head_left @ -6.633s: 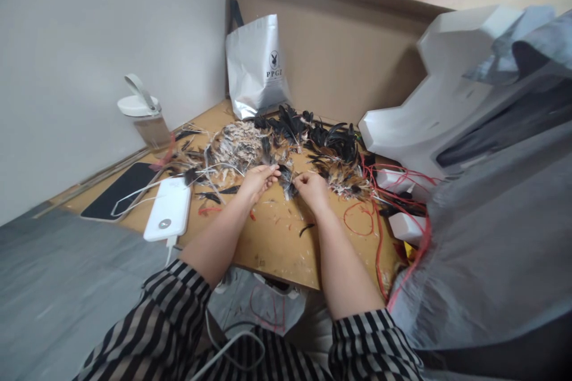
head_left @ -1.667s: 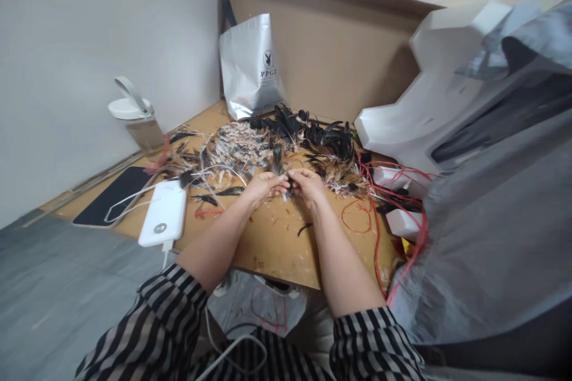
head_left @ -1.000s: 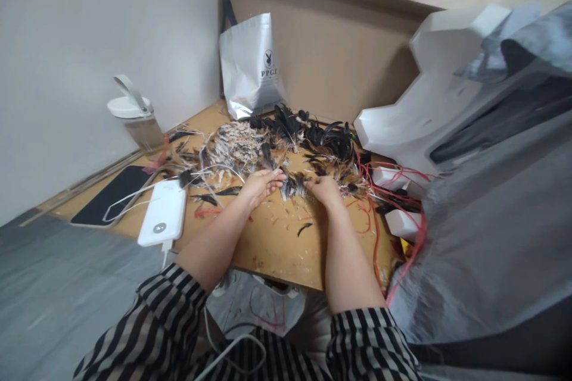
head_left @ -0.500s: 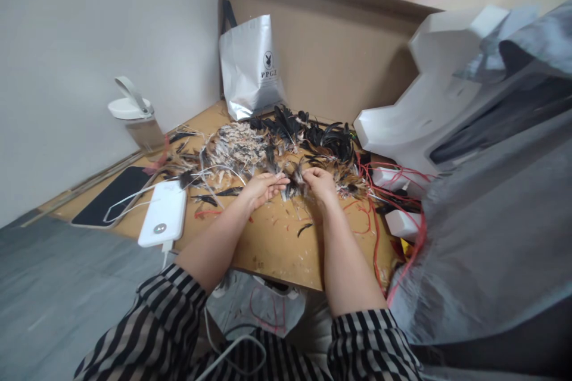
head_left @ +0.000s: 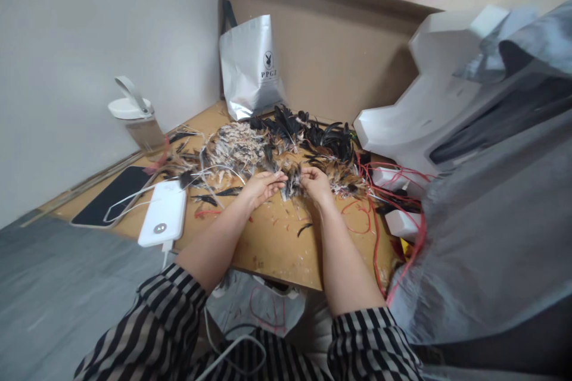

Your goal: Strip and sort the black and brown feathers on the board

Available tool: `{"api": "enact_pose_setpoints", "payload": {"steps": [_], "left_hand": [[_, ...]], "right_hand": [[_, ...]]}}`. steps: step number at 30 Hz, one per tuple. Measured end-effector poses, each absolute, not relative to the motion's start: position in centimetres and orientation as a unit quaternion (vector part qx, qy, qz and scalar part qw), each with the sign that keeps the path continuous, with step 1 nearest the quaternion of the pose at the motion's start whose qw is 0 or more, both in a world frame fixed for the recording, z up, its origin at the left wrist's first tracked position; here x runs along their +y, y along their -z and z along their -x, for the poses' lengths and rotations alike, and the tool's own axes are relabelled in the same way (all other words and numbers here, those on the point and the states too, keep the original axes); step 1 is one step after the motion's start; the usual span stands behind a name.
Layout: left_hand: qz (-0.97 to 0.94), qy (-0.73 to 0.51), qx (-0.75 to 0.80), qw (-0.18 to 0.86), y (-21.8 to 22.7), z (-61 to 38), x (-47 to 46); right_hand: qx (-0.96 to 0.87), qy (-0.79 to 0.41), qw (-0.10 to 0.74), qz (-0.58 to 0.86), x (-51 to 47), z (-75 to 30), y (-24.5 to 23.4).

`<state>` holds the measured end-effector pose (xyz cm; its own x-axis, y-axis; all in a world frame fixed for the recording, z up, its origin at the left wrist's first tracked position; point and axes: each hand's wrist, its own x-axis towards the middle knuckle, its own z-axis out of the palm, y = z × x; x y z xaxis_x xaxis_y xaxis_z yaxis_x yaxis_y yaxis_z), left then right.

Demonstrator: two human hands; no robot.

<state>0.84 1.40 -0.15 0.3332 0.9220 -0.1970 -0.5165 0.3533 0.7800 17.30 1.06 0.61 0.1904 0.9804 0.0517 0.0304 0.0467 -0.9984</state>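
Over the middle of the table, my left hand [head_left: 263, 188] is closed in a pinch, its thumb and forefinger on a small feather. My right hand [head_left: 317, 186] faces it from the right, fingertips pinched at the edge of a small tuft of dark and brown feathers [head_left: 292, 180] between the hands. Exactly what the right fingertips grip is partly hidden. Behind my hands lie a heap of pale, fluffy feathers [head_left: 235, 147], long black feathers [head_left: 330, 138] and, to the right, a pile of brown feathers [head_left: 344, 177].
At the left are a white power bank [head_left: 163, 214] with cables, a dark phone [head_left: 111, 196] and a lidded cup [head_left: 142, 125]. A silver bag [head_left: 250, 68] stands against the cardboard wall [head_left: 330, 53]. Red string [head_left: 376, 238] tangles around white adapters [head_left: 402, 223] at the right.
My right hand has shifted slightly left, and the feather tuft between the hands shows more fully. My left hand has barely moved.
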Motion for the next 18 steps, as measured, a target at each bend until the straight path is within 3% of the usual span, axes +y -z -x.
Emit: {"api": "enact_pose_setpoints", "payload": {"steps": [18], "left_hand": [[-0.333,-0.413,0.327,0.782,0.41,-1.12,0.93]], "right_hand": [[-0.498,-0.441,0.484,0.568,0.73,-16.50,-0.35]]}}
